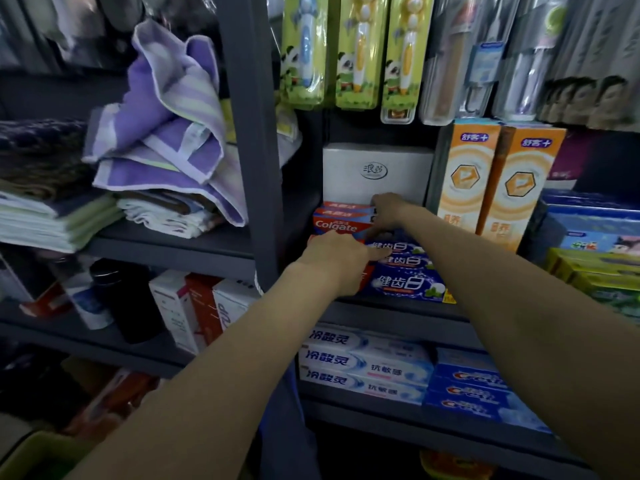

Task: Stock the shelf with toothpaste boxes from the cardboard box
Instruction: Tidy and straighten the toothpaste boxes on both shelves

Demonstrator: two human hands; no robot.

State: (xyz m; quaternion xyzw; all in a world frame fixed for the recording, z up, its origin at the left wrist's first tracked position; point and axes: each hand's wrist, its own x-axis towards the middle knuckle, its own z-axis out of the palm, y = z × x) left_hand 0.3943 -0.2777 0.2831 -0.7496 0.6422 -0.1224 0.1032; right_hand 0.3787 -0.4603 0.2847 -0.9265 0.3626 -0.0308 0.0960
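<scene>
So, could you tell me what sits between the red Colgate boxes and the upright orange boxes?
In the head view, the right hand and the white box behind it lie between the Colgate boxes and the orange boxes.

The dark shelf (388,306) carries blue boxes (405,271) in front and red Colgate boxes (341,220) behind them at the left. A white box (377,171) stands at the back. Two orange boxes (485,188) stand upright at the right, just beside the white one.
</scene>
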